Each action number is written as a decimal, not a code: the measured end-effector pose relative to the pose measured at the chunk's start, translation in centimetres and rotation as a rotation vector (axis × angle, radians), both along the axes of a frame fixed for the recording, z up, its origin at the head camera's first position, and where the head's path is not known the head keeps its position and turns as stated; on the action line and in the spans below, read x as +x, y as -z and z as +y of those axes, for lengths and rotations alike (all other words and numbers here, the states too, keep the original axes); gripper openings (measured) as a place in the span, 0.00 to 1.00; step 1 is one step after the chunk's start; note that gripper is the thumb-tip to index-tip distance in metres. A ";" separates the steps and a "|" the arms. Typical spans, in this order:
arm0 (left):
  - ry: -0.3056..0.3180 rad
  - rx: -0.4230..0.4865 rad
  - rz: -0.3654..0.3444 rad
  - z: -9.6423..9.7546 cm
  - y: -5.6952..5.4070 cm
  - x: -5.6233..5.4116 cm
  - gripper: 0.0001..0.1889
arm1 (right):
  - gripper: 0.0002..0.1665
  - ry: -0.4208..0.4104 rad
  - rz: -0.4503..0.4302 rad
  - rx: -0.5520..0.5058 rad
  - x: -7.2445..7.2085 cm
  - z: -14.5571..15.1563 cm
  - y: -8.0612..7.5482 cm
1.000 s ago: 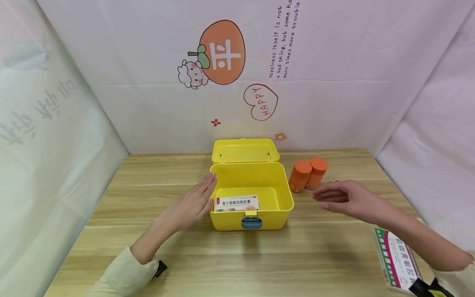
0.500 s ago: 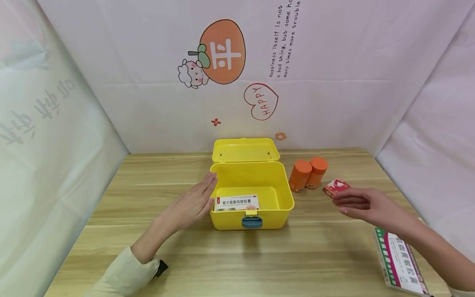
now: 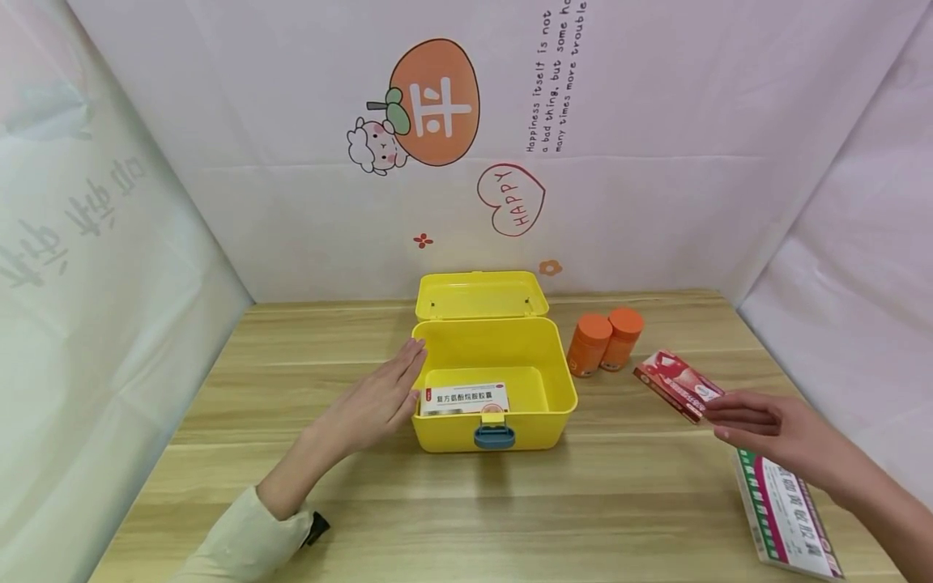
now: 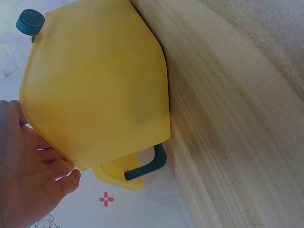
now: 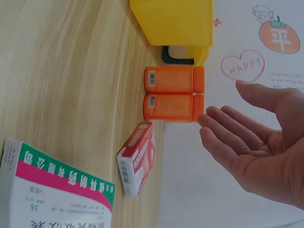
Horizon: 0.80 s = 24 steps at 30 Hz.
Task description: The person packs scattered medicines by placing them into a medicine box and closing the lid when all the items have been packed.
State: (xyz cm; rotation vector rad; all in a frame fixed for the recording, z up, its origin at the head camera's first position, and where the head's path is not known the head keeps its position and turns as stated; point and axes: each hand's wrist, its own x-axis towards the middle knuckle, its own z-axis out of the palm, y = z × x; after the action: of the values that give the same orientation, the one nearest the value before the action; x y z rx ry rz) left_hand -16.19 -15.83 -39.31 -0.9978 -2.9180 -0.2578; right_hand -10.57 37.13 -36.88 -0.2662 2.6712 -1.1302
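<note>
In the head view a yellow storage box [image 3: 441, 437] stands with its lid [image 3: 481, 296] swung back. Inside it lies a white medicine box [image 3: 463, 398]. My left hand [image 3: 373, 405] rests with extended fingers against the box's left rim; its fingertips [image 4: 66, 168] touch the edge in the left wrist view. Over on the right, my right hand [image 3: 780, 435] hovers with nothing in it, fingers loosely extended. It is near the right end of a red medicine box [image 3: 676, 384], and the right wrist view shows the hand [image 5: 256, 147] raised above that box.
Two orange bottles [image 3: 590, 346] stand side by side right of the yellow box. A larger green, pink and white medicine box [image 3: 790, 514] lies at the front right, partly behind my right hand. White printed cloth [image 3: 641, 219] walls the wooden table in at the back and sides.
My right hand has moved right and toward me, away from the yellow box, uncovering the red medicine box. My left hand has stayed at the rim.
</note>
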 end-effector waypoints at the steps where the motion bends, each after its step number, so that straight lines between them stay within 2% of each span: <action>1: 0.000 0.001 0.001 0.0 0.0 0.0 0.32 | 0.26 0.015 -0.010 0.015 0.2 0.2 0.1; 8: -0.002 0.000 0.009 0.0 0.0 0.1 0.32 | 0.34 0.095 -0.052 0.128 0.9 1.5 0.4; 17: -0.009 0.006 0.008 0.0 0.0 0.2 0.33 | 0.36 0.129 -0.072 0.151 1.7 3.3 1.6; 21: -0.008 0.014 0.007 0.0 0.0 0.1 0.33 | 0.37 0.165 -0.109 0.152 1.9 4.0 2.4; 24: -0.007 0.015 0.007 0.0 -0.1 0.1 0.33 | 0.38 0.192 -0.113 0.196 2.1 4.4 2.8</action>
State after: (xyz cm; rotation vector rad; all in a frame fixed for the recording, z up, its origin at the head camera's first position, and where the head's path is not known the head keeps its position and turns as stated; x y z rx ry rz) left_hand -16.14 -15.84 -39.22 -0.9839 -2.9081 -0.2754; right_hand -8.48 41.56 -39.68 0.0873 2.7239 -0.8927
